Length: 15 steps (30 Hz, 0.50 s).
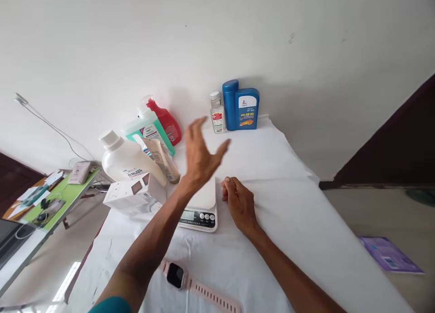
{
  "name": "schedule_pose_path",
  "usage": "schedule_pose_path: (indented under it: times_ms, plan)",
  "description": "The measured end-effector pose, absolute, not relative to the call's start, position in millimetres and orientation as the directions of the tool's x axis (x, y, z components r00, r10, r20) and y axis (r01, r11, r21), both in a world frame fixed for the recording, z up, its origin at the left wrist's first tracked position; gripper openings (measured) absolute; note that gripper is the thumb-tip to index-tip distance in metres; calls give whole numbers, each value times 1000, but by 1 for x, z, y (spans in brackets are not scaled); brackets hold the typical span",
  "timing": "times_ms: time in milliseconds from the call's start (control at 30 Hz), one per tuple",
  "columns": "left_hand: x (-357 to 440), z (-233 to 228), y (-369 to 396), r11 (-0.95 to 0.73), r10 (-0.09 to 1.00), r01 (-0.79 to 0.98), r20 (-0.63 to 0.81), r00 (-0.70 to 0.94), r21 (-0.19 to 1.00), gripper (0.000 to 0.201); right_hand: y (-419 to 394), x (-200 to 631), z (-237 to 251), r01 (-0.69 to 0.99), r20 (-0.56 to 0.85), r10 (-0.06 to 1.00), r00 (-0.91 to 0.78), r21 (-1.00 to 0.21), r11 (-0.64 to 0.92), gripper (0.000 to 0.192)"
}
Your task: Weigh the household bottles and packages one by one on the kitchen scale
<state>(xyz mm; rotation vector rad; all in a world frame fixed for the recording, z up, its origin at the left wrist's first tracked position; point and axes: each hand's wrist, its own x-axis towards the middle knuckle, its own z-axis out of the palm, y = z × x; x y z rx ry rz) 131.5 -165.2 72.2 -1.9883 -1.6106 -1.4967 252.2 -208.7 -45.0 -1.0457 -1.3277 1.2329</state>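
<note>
My left hand (201, 155) hovers above the white kitchen scale (202, 211), fingers spread and holding nothing. It is raised toward the far side of the table, between the bottles on the left and the two at the back. My right hand (239, 203) rests on the white cloth (288, 204) just right of the scale, fingers curled shut with nothing visible in them. A small clear bottle (217, 113) and a blue jug (242, 105) stand upright against the wall.
At the left lie a white jug (127, 157), a green bottle (148, 130), a red spray bottle (165, 117), a beige tube (162, 159) and a white box (129, 194). A pink smartwatch (190, 283) lies near me. A green side table (64, 195) stands left; a purple booklet (390, 255) lies on the floor, right.
</note>
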Motion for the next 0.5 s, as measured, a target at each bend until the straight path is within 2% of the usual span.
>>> schedule_pose_path:
  times_ms: [67,167,267,367,500]
  plan:
    - [101,87,-192,-202,545,903,810,-218,379,76,-208,251,-47,-20,123,983,-133,-992,122,60]
    - [57,95,-206,70,508,885,747,-429,460,97,-207,250,-48,-36,135,983,-123,-991,131,63]
    - [36,87,-202,96,536,870,711,-454,483,99,-207,250,-48,-59,143,983,-111,-989,137,63]
    - [32,78,-198,53,534,871,723,-439,489,87,-207,250,-48,-58,145,984,-107,-989,139,61]
    - [35,78,-196,65,473,822,708,-525,566,72,-207,250,-48,-52,160,980,-122,-987,155,57]
